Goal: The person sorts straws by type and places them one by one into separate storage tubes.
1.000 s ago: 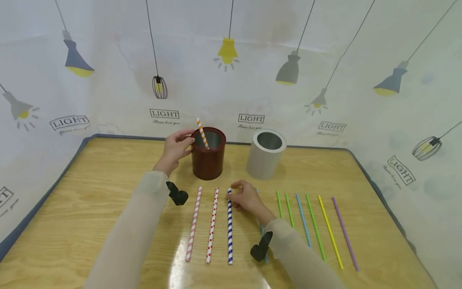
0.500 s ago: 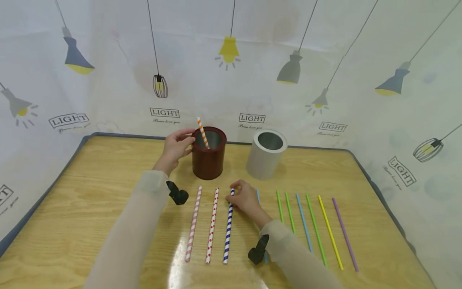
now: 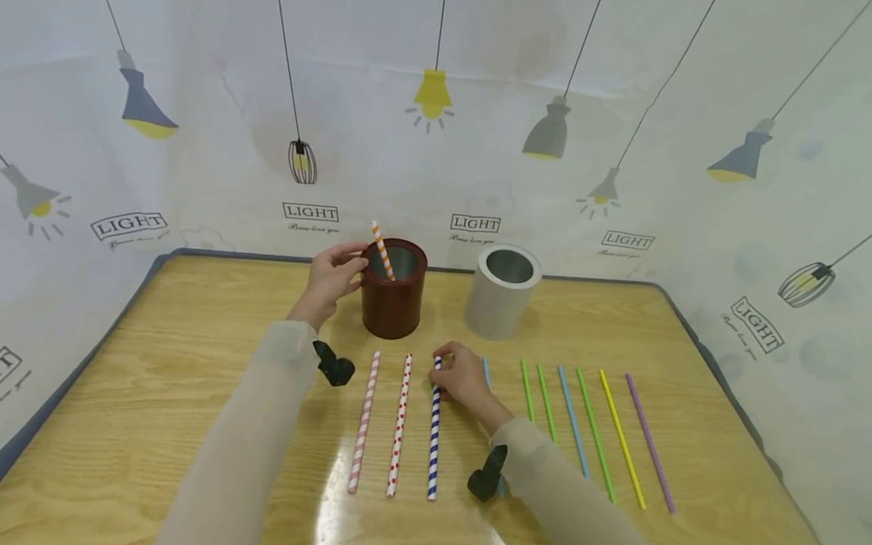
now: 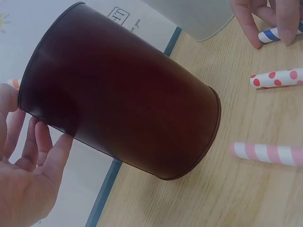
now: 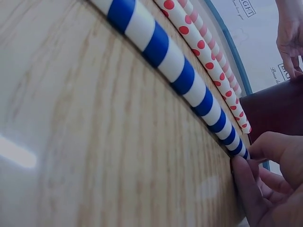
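My left hand (image 3: 328, 284) holds the upper left side of a dark red can (image 3: 391, 306), its fingers and thumb at the rim. An orange-and-white striped straw (image 3: 381, 248) leans inside that can and sticks out above it. My right hand (image 3: 465, 378) pinches the far end of a blue-and-white striped straw (image 3: 434, 443), which lies along the table; the right wrist view shows thumb and finger at the straw's tip (image 5: 244, 152). Left of it lie a red-dotted white straw (image 3: 400, 428) and a pink-and-white striped straw (image 3: 364, 424).
A white can (image 3: 497, 306) stands to the right of the dark red one, with no straw visible inside. Several thin plain straws lie at right, among them a blue straw (image 3: 574, 420), a yellow straw (image 3: 621, 435) and a purple straw (image 3: 650, 443). A printed cloth (image 3: 381, 113) backs the table.
The blue-and-white straw has turned slightly under my right hand: its near end swung left, then partly back right. My left hand stays at the dark red can.
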Demonstrator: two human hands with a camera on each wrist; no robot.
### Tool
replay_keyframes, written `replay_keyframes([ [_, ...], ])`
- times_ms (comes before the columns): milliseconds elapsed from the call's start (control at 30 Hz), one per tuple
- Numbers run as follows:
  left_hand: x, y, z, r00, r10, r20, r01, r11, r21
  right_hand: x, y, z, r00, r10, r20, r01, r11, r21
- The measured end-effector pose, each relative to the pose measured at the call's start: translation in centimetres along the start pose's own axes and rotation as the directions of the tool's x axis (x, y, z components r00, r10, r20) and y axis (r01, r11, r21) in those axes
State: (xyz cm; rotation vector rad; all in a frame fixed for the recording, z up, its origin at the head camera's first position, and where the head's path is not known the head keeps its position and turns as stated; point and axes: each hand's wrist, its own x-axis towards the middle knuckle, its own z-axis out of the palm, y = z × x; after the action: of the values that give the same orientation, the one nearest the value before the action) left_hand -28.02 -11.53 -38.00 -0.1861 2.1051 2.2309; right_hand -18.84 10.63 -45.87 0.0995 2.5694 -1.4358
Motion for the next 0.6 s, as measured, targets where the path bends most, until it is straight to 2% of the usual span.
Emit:
replay_keyframes([
  [333, 0.35, -0.17, -0.08, 1.000, 0.010, -0.008, -0.010, 1.000, 0.012, 0.02, 0.01, -0.02, 1.000, -0.019, -0.009, 0.020, 0.998, 0.053],
  [600, 0.34, -0.38, -0.34, 1.000, -0.001, 0.000, 0.001, 1.000, 0.023, -0.13, -0.60, -0.44, 0.996, -0.093, -0.007, 0.092, 0.995, -0.022],
])
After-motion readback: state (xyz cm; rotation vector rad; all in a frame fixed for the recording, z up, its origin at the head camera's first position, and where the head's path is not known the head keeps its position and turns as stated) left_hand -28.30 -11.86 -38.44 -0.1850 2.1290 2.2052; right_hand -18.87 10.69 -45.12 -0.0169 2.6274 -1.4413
